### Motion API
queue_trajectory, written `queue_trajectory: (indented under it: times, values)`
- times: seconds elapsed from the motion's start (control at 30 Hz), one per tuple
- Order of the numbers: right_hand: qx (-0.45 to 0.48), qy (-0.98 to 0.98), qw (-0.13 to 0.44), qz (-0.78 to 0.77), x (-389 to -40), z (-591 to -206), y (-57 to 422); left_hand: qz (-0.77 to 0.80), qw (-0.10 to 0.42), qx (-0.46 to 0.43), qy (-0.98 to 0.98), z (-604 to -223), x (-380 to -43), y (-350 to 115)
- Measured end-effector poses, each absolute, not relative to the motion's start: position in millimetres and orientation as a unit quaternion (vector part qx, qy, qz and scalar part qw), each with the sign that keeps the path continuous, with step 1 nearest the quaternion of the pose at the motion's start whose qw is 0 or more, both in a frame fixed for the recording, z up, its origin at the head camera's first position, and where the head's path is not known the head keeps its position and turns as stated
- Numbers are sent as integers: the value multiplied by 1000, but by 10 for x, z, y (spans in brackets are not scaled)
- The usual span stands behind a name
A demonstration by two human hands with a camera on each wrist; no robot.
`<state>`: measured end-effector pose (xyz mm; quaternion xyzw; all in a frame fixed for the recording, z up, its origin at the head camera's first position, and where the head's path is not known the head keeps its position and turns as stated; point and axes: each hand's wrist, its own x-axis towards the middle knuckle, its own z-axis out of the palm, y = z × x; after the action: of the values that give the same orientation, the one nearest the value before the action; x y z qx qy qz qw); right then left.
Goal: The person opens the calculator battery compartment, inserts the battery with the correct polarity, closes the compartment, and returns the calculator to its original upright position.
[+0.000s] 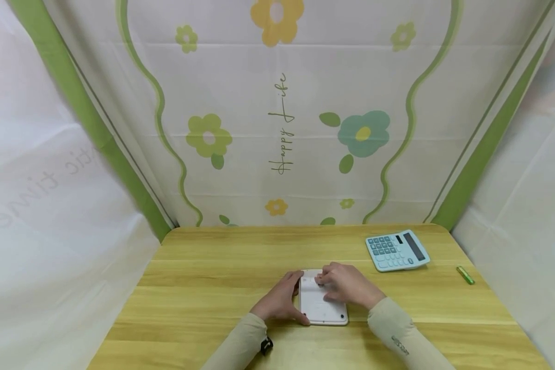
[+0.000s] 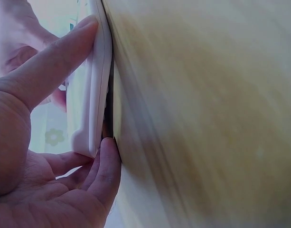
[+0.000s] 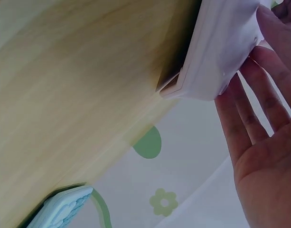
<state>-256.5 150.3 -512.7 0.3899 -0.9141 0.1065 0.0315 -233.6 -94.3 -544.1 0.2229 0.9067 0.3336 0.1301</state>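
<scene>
A white calculator [image 1: 321, 313] lies back side up near the front of the table, with key-like bumps along its underside in the left wrist view. My left hand [image 1: 282, 299] grips it from the left, thumb at the near corner and fingers round the far corner. In the left wrist view, the thumb [image 2: 64, 61] presses along the casing's edge. Over the back of the casing, my right hand [image 1: 349, 285] touches the surface with its fingertips. The right wrist view shows these fingers [image 3: 264, 90] mostly straight against the casing [image 3: 221, 52]; the thumb side is partly cut off.
A light blue calculator [image 1: 388, 252] lies face up at the back right of the wooden table [image 1: 213, 267]. Farther right, close to the table's edge, is a small green object [image 1: 465, 275]. Flower-printed white curtains [image 1: 240, 92] surround the table's back and sides.
</scene>
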Motion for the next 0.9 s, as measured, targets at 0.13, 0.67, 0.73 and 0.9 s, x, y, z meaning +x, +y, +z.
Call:
queue_trajectory:
  times: [0.13, 0.67, 0.73, 0.9]
  values:
    - [388, -915, 28, 110, -2561, -5140, 1517, 336, 133, 224, 905, -5453, -2334, -941]
    - [364, -919, 16, 152, -2622, -5205, 1634, 345, 132, 222, 902, -5492, -2337, -918]
    - [346, -925, 3, 159, -2629, -5197, 1676, 343, 130, 222, 903, -5494, -2338, -922]
    - [280, -943, -20, 180, -2636, -5182, 1781, 341, 130, 219, 905, -5465, -2338, -936]
